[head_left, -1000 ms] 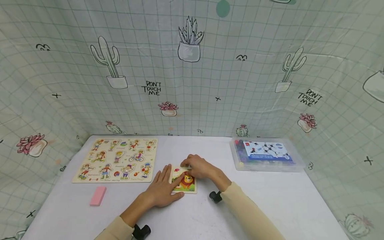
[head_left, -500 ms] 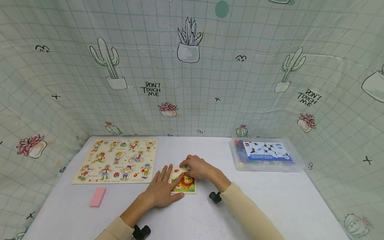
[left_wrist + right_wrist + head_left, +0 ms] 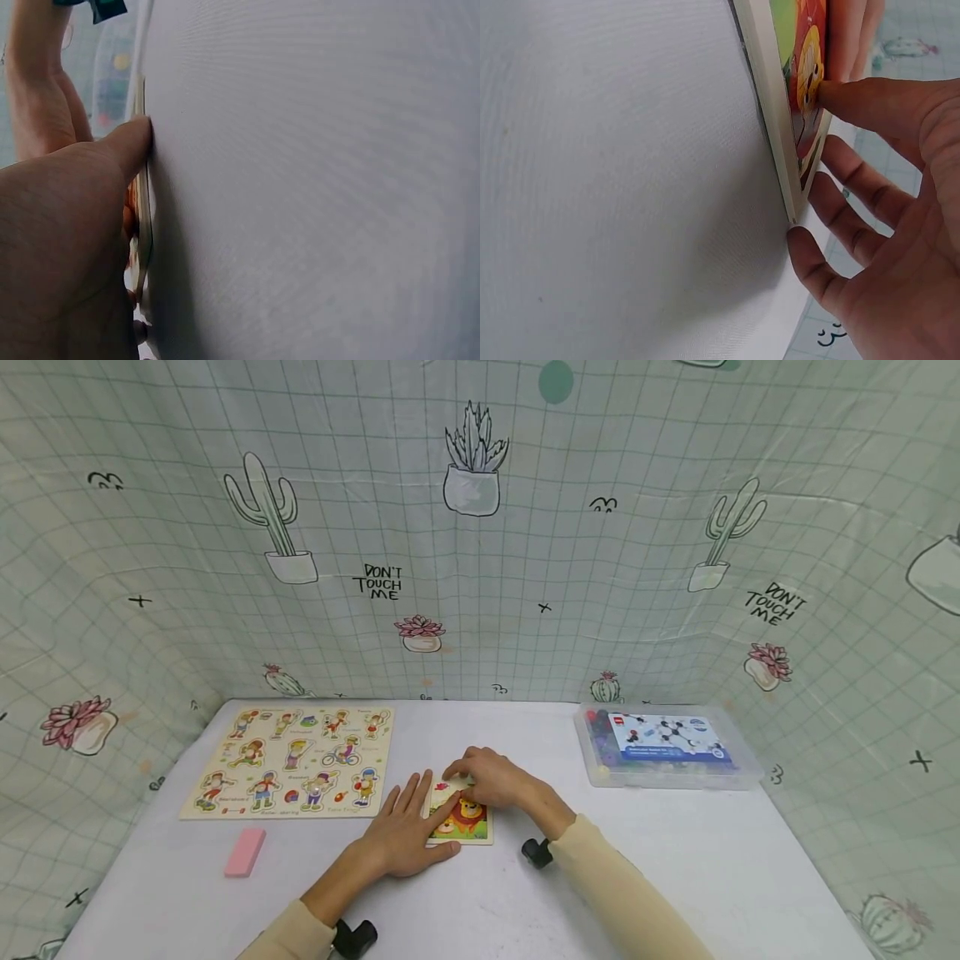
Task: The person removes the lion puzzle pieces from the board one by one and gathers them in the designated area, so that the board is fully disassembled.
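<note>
A small wooden lion puzzle (image 3: 468, 817) lies flat on the white table in the head view, between both hands. My left hand (image 3: 405, 839) spreads its straight fingers over the puzzle's left side, with the thumb along the near edge. Coming from the right, my right hand (image 3: 495, 777) grips the puzzle's far right part. In the right wrist view its thumb (image 3: 855, 101) presses on the lion picture while the curled fingers lie at the board's edge. Seen edge-on in the left wrist view, the board (image 3: 141, 225) is partly hidden by the left hand.
A larger wooden puzzle board (image 3: 288, 764) with sporting children lies at the back left. Nearer stands a pink block (image 3: 245, 852). At the back right sits a clear plastic case (image 3: 667, 747) with a blue-and-white label. A patterned cloth (image 3: 480, 560) hangs behind the table.
The right hand's fingers have shifted very slightly left along the puzzle's far edge. The left hand and the puzzle stay where they were.
</note>
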Tool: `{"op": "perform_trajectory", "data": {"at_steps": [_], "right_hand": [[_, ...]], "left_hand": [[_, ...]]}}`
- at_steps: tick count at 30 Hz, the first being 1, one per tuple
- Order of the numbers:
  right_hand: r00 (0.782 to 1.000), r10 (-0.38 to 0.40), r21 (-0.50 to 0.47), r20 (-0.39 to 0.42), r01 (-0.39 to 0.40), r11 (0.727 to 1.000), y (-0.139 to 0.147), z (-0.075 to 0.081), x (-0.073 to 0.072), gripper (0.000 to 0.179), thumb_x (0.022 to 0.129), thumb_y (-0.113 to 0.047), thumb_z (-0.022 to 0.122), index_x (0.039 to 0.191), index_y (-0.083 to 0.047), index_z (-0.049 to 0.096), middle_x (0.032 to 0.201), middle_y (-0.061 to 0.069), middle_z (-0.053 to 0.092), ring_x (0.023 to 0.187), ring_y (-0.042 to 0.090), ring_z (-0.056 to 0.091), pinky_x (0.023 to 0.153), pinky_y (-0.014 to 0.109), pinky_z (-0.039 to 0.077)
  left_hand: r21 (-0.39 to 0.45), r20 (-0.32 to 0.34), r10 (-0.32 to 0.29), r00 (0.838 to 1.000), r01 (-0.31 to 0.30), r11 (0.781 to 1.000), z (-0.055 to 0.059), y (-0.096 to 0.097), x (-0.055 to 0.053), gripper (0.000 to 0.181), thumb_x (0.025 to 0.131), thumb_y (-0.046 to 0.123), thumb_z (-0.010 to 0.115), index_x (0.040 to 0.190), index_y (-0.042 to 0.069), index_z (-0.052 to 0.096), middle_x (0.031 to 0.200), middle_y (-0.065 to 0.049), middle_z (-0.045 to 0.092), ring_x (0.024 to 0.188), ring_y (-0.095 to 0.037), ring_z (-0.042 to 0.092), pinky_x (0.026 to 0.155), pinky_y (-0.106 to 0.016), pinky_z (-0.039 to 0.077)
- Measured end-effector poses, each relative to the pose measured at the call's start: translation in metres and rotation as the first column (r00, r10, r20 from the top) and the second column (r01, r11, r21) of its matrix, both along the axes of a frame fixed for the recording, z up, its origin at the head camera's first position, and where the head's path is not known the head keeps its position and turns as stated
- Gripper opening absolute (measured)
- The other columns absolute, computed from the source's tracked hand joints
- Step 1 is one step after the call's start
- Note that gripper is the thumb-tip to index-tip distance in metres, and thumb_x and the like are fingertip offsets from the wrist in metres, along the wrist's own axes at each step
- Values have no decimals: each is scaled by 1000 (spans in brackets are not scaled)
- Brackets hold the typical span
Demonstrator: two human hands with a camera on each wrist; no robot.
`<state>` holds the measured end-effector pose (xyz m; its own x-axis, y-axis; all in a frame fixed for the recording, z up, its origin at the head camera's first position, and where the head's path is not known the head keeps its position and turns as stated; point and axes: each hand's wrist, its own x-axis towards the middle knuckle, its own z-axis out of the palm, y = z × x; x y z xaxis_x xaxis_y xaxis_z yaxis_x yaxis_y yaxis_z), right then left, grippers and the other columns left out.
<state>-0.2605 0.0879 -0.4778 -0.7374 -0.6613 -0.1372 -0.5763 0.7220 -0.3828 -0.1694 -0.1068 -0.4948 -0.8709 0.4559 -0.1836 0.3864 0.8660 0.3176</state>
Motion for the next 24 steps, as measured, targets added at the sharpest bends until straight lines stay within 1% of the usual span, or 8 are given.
{"op": "perform_trajectory", "data": {"at_steps": [6,10,16,24], "right_hand": [[1000,-16,-3,-6,15,1000,-4,-3,0,37,92,-10,65,124,-27,72,115,0,63,105,17,58,87,39,51],[1000,-15,-5,-14,15,1000,-7,-4,1,35,95,-11,62,122,-30,72,115,0,62,103,17,56,86,40,51],[1000,-13,-25,-3,13,1000,-11,-2,1,36,95,-8,60,122,-29,73,115,0,62,104,18,56,89,44,51],[999,-36,-43,21,36,998,-14,-3,2,41,93,-3,57,121,-27,74,114,0,62,105,18,56,89,45,51]], "left_hand": [[-4,11,-1,1000,1,1000,1,-1,-1,74,97,65,47,160,31,30,167,-22,3,154,-40,2,121,-60,7],[-9,15,-8,1000,8,1000,1,-1,-2,74,97,66,48,160,31,30,168,-21,4,155,-40,2,121,-60,7],[-21,13,-13,1000,14,1000,1,-1,-3,75,96,66,48,159,29,32,168,-19,5,155,-39,2,121,-60,7],[-27,38,7,999,-6,1000,2,0,-2,74,96,66,49,159,29,33,168,-18,3,155,-37,1,122,-59,5]]}}
